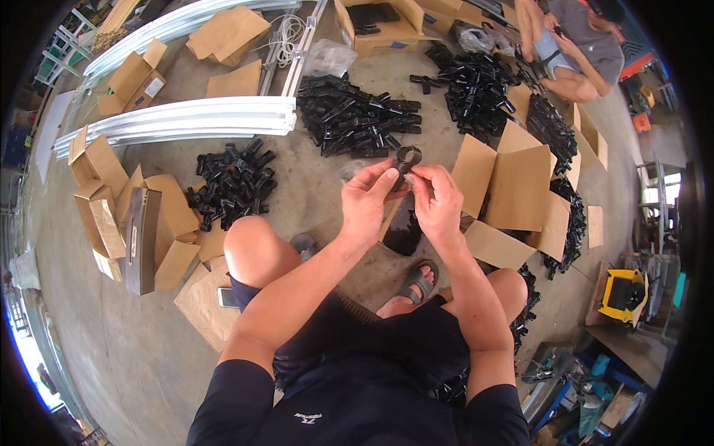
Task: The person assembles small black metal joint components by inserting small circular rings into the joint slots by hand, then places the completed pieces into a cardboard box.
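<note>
Between my two hands is a black pipe clamp fitting with a round, ring-like upper end. My left hand grips it from the left, thumb pressed on its side. From the right, the fingertips of my right hand pinch its lower part, and whatever small piece they may hold there is hidden. Just beyond my hands lies a heap of similar black fittings. Below the hands, an opened box with dark contents is partly covered by my right wrist.
More black fittings lie in a left pile and a far-right pile. Open cardboard boxes stand at right, others at left. White metal rails cross the far left. A phone rests by my knee. Another person sits far right.
</note>
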The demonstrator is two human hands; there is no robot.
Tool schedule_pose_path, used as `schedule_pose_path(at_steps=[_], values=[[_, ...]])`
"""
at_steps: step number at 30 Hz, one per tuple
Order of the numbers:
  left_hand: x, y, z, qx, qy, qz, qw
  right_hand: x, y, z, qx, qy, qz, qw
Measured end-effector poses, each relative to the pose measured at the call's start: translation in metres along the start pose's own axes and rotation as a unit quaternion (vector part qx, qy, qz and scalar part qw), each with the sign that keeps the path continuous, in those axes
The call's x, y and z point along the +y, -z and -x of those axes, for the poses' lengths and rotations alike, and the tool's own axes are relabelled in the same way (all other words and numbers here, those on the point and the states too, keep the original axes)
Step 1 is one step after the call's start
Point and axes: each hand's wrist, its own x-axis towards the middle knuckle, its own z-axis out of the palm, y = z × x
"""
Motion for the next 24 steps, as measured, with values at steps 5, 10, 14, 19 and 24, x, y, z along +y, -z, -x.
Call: schedule_pose_path(at_steps=[5, 10, 14, 19, 24], values=[[-0.003, -0.007, 0.006, -0.002, 0.0, 0.011, 1.0, 0.003, 0.003, 0.001, -0.017, 0.017, 0.092, 0.995], [-0.005, -0.004, 0.005, 0.004, 0.01, -0.002, 1.0, 0.008, 0.008, -0.002, -0.088, -0.006, 0.171, 0.981], [-0.004, -0.002, 0.003, 0.006, 0.001, 0.001, 1.0, -0.011, 0.012, -0.004, -0.101, -0.061, 0.093, 0.989], [-0.007, -0.008, 0.006, -0.006, 0.003, -0.013, 1.0, 0.008, 0.014, 0.002, -0.142, -0.053, 0.183, 0.971], [-0.006, -0.006, 0.004, 0.004, -0.005, -0.023, 1.0, -0.007, 0.016, -0.005, -0.118, -0.058, 0.138, 0.982]])
